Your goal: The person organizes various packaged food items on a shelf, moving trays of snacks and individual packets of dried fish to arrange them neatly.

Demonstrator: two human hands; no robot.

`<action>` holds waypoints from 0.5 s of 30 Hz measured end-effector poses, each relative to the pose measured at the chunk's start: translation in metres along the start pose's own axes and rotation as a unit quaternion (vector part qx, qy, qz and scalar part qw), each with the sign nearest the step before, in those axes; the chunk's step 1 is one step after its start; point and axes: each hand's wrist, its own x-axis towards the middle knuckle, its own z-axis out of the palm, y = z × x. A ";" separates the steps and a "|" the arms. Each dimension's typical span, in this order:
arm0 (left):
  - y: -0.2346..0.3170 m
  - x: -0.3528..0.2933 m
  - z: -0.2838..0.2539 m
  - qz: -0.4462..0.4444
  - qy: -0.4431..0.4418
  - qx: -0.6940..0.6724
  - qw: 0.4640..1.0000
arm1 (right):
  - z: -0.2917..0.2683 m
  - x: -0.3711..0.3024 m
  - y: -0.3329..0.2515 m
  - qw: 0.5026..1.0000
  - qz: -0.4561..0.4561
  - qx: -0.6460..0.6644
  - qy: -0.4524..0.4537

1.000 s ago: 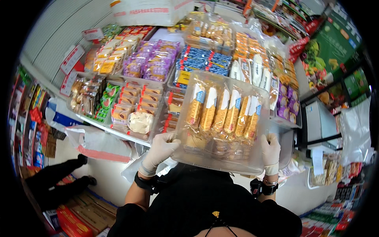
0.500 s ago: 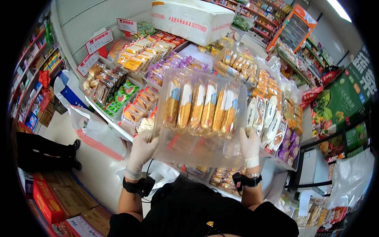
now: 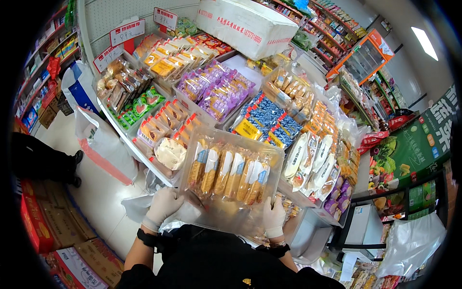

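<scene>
Two gloved hands (image 3: 164,206), fingers (image 3: 270,205) clenched on clear tray (image 3: 226,215), now lower, blue packets (image 3: 274,118) newly uncovered

In it comes, my left hand (image 3: 164,206) and right hand (image 3: 274,216) bringing the tray (image 3: 252,219) closer to my shirt (image 3: 216,265), so the blue packs (image 3: 276,120) it mostly hid half a second ago, and the purple packs (image 3: 225,96) it partly covered, now show plainly.

Lettering on white box (image 3: 246,28), green poster (image 3: 409,150); numbers on white-red cards (image 3: 127,32).
</scene>
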 end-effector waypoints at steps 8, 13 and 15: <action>0.074 0.048 -0.019 0.063 0.248 0.004 0.967 | 0.023 0.004 0.020 0.986 -0.111 0.077 0.102; 0.092 0.060 0.016 0.164 0.163 0.002 0.973 | 0.003 -0.002 -0.006 0.974 -0.202 -0.098 -0.027; 0.085 0.058 0.050 0.171 0.150 0.114 0.967 | 0.009 -0.003 0.003 0.981 -0.194 -0.013 -0.015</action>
